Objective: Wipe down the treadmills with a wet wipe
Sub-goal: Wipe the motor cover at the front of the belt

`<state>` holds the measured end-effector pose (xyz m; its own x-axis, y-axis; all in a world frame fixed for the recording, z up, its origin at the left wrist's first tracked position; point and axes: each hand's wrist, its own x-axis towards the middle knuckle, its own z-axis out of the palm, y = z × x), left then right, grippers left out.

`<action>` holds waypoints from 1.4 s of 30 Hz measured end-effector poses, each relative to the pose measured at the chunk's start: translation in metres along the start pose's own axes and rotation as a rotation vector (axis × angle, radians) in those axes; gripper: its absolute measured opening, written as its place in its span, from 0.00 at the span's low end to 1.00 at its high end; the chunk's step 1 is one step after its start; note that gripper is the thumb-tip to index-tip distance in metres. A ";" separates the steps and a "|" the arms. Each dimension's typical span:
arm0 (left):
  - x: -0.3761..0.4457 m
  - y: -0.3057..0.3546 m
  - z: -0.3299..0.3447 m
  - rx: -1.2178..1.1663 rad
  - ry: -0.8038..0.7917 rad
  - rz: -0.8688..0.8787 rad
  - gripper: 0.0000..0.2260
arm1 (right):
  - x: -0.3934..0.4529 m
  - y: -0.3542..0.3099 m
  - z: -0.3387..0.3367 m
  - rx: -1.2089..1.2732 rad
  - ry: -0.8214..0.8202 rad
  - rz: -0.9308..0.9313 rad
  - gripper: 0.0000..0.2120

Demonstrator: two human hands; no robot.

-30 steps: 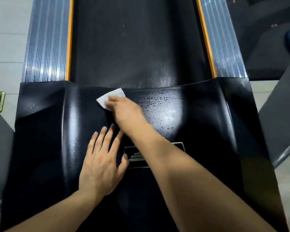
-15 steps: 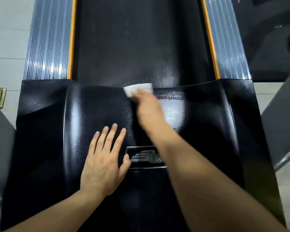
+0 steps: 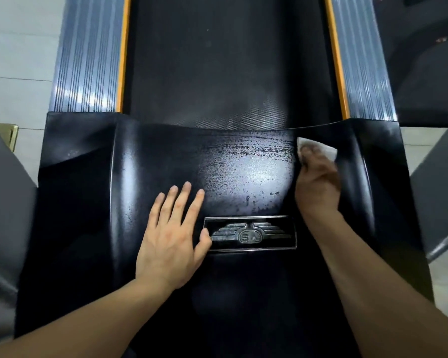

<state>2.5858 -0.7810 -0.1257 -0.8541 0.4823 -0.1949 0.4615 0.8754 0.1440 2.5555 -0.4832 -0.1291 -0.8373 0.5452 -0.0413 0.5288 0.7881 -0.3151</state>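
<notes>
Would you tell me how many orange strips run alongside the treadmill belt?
2: one orange strip along the belt's left edge, the other orange strip along its right edge. Their near ends disappear behind the black cover.

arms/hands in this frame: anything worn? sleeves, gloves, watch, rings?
Nothing worn that shows. Both forearms are bare from the bottom edge of the frame up to the wrists, with no sleeve in view. The left hand and the right hand are ungloved. No watch, band or ring is visible on either. No markings or cables. The right hand is slightly blurred.
</notes>
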 end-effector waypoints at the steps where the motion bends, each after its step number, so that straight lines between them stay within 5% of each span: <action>1: 0.000 0.000 -0.001 -0.002 0.001 0.000 0.32 | -0.005 -0.020 0.005 0.053 -0.023 -0.031 0.18; 5: 0.001 -0.002 -0.001 -0.026 0.020 0.008 0.31 | -0.047 -0.125 0.030 0.192 -0.354 -0.387 0.22; 8: -0.002 -0.009 -0.003 -0.174 0.052 0.049 0.30 | -0.056 -0.134 0.031 0.186 -0.448 -0.577 0.22; 11: -0.017 -0.037 -0.013 -0.086 0.051 0.099 0.30 | -0.046 -0.084 0.014 0.222 -0.333 -0.408 0.22; 16: -0.048 -0.077 -0.013 -0.028 0.105 -0.119 0.33 | -0.018 -0.024 -0.006 -0.038 -0.101 -0.016 0.16; 19: -0.049 -0.073 -0.006 -0.165 0.150 -0.261 0.34 | -0.044 -0.081 0.022 0.090 -0.106 -0.211 0.15; 24: -0.051 -0.077 -0.002 -0.274 0.182 -0.411 0.32 | -0.126 -0.188 0.058 0.292 -0.442 -0.784 0.21; 33: -0.049 -0.077 -0.006 -0.374 0.163 -0.415 0.31 | -0.013 -0.282 0.092 0.232 -0.496 -0.479 0.21; 42: -0.051 -0.079 -0.004 -0.452 0.172 -0.392 0.30 | -0.117 -0.183 0.042 0.193 -0.554 -0.728 0.23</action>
<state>2.5916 -0.8751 -0.1232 -0.9832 0.0828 -0.1628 -0.0093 0.8676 0.4972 2.5509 -0.7038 -0.1063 -0.9265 -0.3171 -0.2026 -0.1425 0.7939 -0.5911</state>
